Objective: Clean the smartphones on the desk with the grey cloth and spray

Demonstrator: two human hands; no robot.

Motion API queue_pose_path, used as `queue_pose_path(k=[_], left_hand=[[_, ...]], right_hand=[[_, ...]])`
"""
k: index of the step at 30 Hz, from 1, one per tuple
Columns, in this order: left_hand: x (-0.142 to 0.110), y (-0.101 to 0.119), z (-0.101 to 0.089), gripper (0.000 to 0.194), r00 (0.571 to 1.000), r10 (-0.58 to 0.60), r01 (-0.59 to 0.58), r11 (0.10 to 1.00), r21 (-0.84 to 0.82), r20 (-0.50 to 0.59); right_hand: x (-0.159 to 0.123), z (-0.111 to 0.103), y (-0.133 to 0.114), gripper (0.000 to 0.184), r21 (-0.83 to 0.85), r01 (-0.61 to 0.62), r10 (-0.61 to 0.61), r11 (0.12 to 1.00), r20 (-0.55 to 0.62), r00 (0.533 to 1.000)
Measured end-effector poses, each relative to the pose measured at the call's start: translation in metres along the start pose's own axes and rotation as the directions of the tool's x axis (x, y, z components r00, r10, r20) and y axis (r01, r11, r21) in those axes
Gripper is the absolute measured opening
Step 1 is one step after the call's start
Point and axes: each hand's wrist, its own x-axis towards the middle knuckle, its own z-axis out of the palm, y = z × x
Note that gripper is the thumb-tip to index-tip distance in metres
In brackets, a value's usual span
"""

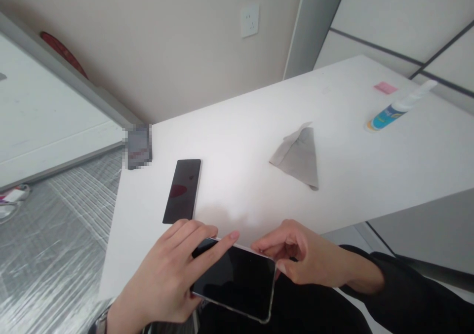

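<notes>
A black-screened smartphone [240,279] with a clear case edge is held at the table's front edge, screen up. My left hand [170,270] grips its left end, with the index finger stretched across the screen and the thumb beneath. At the far right corner, my right hand [296,252] is closed on the phone's edge, thumb against the short side and fingers curled along the long side. Just beyond my left hand, a second dark smartphone [183,191] lies face up on the white table [229,161]. A folded grey cloth [298,156] rests farther to the right.
A white spray bottle with a blue label [388,114] stands at the right, near a pink slip of paper [385,88]. A blurred-out dark object [138,146] sits at the table's far left corner. Behind the table is a wall with a power socket [250,21].
</notes>
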Motion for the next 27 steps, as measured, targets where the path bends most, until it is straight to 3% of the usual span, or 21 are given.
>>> queue_pose_path(k=[5, 17, 24, 27], left_hand=[[-0.005, 0.002, -0.001, 0.07, 1.0, -0.016, 0.016, 1.0, 0.005, -0.001], [-0.011, -0.002, -0.005, 0.065, 0.999, -0.025, 0.025, 0.999, 0.021, 0.021], [-0.009, -0.007, -0.009, 0.071, 1.0, -0.009, 0.009, 1.0, 0.01, 0.024], [-0.01, -0.01, -0.012, 0.076, 0.999, -0.034, 0.036, 0.998, -0.046, 0.028]], right_hand=[[0.0, 0.005, -0.003, 0.031, 0.014, 0.036, -0.036, 0.999, 0.025, 0.999], [0.006, 0.008, 0.004, 0.049, 0.038, 0.039, -0.038, 0.999, -0.013, 0.999], [0.011, 0.01, 0.006, 0.019, 0.121, 0.065, -0.059, 0.991, -0.05, 0.997], [0.011, 0.006, 0.008, 0.026, 0.153, 0.083, -0.08, 0.985, -0.026, 0.996]])
